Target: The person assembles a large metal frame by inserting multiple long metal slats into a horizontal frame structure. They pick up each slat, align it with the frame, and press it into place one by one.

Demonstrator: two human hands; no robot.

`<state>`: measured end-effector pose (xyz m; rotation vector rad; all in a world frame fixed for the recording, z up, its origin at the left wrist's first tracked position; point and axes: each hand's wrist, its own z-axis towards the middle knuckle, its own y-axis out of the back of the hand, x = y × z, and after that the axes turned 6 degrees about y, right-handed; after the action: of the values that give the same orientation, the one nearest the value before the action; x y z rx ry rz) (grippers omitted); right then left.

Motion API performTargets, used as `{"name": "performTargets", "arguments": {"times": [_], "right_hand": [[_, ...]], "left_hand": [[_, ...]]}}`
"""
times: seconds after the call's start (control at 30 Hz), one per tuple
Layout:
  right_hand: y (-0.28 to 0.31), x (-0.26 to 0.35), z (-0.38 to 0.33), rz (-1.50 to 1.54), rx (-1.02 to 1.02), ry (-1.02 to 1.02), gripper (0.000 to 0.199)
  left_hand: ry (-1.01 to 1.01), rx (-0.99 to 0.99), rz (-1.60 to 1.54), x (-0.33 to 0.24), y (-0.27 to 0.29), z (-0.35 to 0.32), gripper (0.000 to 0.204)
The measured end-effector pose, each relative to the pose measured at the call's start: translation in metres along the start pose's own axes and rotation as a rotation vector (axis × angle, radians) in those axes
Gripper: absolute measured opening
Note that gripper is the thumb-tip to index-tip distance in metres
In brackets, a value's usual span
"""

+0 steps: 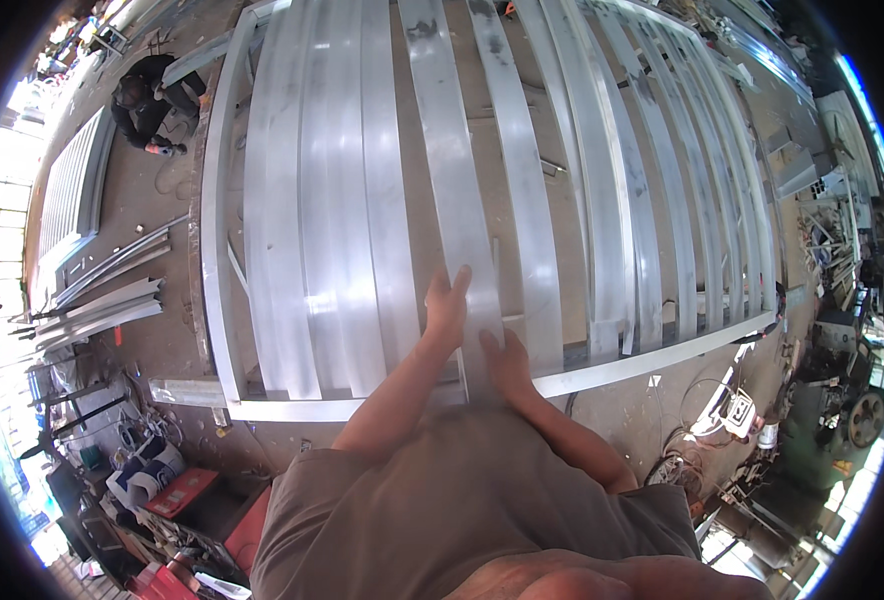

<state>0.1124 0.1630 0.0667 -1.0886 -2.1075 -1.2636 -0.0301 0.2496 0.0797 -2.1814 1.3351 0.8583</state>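
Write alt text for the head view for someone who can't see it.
A person's left grip and right grip are at one long silvery slat among many parallel slats across a large metal frame. At upper left, a co-worker in dark clothing is near the frame.

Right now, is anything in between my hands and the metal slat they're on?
Nothing visible. Your left hand lies on the silver metal slat, and your right hand appears to touch its right edge, by the frame's near rail.
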Motion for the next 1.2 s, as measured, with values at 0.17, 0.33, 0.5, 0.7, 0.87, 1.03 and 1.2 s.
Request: {"name": "performTargets", "arguments": {"times": [0.17, 0.33, 0.5, 0.7, 0.87, 1.03, 1.2], "right_hand": [[-0.011, 0.011, -0.006, -0.012, 0.008, -0.038, 0.085], [-0.018, 0.024, -0.006, 0.017, 0.012, 0.018, 0.080], [-0.030, 0.033, -0.005, -0.005, -0.002, -0.027, 0.078], [-0.034, 0.042, -0.011, 0.001, -0.013, -0.031, 0.080], [-0.033, 0.045, -0.015, 0.011, -0.013, -0.025, 0.079], [-0.034, 0.043, -0.014, -0.003, -0.017, -0.025, 0.078], [-0.036, 0.040, -0.013, 0.011, -0.032, 0.009, 0.076]], "left_hand": [[-0.029, 0.021, -0.059, -0.008, 0.015, -0.005, 0.054], [-0.047, -0.011, 0.028, -0.002, 0.027, 0.008, 0.051], [-0.013, 0.151, -0.019, -0.003, 0.044, 0.025, 0.076], [-0.007, 0.078, 0.011, -0.003, 0.046, 0.021, 0.053], [-0.011, 0.106, 0.004, -0.005, 0.049, 0.021, 0.067], [-0.017, 0.073, -0.011, -0.003, 0.050, 0.019, 0.069], [-0.027, 0.123, -0.016, -0.002, 0.051, 0.024, 0.071]]}}
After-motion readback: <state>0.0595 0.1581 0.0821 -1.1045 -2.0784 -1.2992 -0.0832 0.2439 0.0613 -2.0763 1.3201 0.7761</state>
